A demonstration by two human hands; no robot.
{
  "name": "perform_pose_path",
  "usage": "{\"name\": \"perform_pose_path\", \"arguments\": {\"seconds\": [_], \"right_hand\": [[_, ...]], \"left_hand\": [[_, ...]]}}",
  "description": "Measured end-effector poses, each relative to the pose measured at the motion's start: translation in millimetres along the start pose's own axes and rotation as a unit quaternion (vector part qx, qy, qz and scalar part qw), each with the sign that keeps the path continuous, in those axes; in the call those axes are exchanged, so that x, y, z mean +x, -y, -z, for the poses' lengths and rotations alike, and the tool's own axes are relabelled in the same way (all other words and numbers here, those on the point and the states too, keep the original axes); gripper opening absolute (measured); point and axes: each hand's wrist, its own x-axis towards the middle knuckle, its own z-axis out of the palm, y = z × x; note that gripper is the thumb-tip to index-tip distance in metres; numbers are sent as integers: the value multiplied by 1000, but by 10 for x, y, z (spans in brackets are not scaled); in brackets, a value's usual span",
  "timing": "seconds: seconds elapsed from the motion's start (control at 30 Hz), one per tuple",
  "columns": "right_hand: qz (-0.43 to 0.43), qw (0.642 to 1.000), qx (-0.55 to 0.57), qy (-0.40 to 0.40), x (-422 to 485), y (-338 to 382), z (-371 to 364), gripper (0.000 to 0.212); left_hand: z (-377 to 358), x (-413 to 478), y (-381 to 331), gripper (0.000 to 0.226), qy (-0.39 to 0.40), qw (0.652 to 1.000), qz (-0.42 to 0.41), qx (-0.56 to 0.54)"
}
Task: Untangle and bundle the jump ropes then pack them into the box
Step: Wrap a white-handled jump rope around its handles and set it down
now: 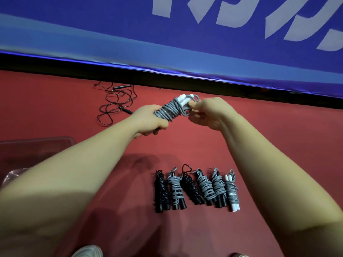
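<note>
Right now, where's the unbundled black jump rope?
Head view, upper left: the loose black jump rope lies on the red floor by the blue banner's base, just left of the left hand gripping the gray bundle.

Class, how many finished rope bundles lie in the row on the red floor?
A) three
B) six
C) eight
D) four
B: six wrapped bundles lie side by side in the row; a seventh bundle is gripped by the left hand and pinched by the right hand.

Grey bundle (170,110) midair, 6 bundles (204,188) rowed, blk rope (115,102) loose
</note>
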Motion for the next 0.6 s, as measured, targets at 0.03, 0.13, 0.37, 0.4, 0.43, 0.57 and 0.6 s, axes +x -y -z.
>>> {"name": "perform_pose_path", "arguments": {"seconds": [0.03,0.13,0.37,0.4,0.43,0.57,0.6], "right_hand": [[-30,999,31,10,18,-17,-16,17],[-43,997,62,-4,92,-80,-38,16],[22,976,217,-20,142,-250,-116,21],[22,972,233,-35,152,-271,-119,27],[18,968,246,-49,162,-290,-117,34],[5,961,266,-74,154,-318,-123,39],[6,963,258,-73,148,-313,-125,36]], "left_hand": [[-20,10,17,20,3,1000,10,-3],[-113,32,74,19,11,1000,26,-13],[-173,90,164,22,-11,1000,18,-14],[-185,81,172,22,-4,1000,21,-15],[-202,70,175,22,4,1000,23,-17],[-230,67,173,20,31,998,49,-35],[-219,72,175,19,32,997,54,-38]]}}
